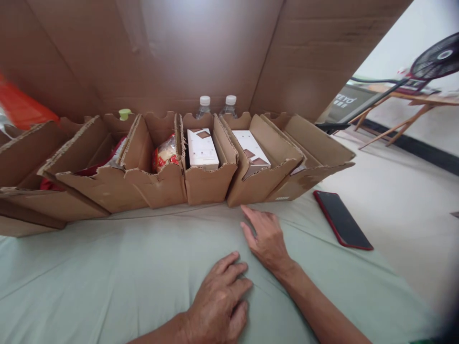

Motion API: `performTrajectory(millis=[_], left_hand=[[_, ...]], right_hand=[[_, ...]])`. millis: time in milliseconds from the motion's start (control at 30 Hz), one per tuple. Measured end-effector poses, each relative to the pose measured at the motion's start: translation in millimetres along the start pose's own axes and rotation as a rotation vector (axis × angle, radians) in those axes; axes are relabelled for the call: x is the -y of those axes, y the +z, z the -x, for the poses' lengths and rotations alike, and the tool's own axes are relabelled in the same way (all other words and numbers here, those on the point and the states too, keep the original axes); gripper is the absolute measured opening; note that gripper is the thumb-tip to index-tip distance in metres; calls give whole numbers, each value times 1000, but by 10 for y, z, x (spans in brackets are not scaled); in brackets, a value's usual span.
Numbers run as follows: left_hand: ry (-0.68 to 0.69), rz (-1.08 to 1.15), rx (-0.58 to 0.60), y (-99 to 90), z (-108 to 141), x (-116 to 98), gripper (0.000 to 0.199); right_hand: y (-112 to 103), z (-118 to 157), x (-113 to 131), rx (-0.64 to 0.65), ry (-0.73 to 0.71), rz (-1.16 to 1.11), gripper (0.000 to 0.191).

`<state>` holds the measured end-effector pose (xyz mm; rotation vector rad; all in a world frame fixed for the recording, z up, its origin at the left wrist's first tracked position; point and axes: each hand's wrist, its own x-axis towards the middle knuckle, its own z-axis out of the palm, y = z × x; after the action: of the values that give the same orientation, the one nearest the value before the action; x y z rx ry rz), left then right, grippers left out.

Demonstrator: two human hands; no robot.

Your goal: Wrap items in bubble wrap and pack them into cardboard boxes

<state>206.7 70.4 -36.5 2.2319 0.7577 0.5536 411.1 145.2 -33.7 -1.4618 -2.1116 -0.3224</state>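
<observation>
My left hand point(220, 301) rests on the pale green sheet point(143, 263), fingers spread and pointing right, holding nothing. Just beyond it, my right hand point(265, 236) lies with fingers stretched toward the base of a row of cardboard bins, also holding nothing. The bin nearest its fingertips point(267, 179) contains a white box with brown patterns point(251, 145). A similar white box point(201, 149) stands in the bin to its left point(206, 186). Further left, another bin point(156, 188) holds a red and clear packet point(167, 152).
A large cardboard panel point(197, 52) rises behind the bins. Two white-capped bottles point(204, 107) and a green cap point(125, 113) show behind the row. A phone in a red case point(342, 220) lies at the right edge. Beyond are a fan point(439, 57) and a wooden stand point(412, 102).
</observation>
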Motion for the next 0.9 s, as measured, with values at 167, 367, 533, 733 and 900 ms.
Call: performTrajectory(millis=[167, 367, 533, 733, 900], left_hand=[[-9, 11, -31, -4, -9, -9, 45], [27, 15, -80, 71, -28, 42, 37], [106, 16, -192, 207, -42, 140, 35], [150, 58, -289, 228, -59, 195, 30], [139, 48, -609, 45, -40, 23, 40]], right_hand=[[80, -184, 163, 119, -13, 86, 44], [22, -154, 160, 56, -13, 123, 40], [-293, -521, 442, -145, 62, -199, 42], [-464, -1348, 762, 88, 210, -131, 44], [-615, -1292, 935, 113, 214, -85, 22]])
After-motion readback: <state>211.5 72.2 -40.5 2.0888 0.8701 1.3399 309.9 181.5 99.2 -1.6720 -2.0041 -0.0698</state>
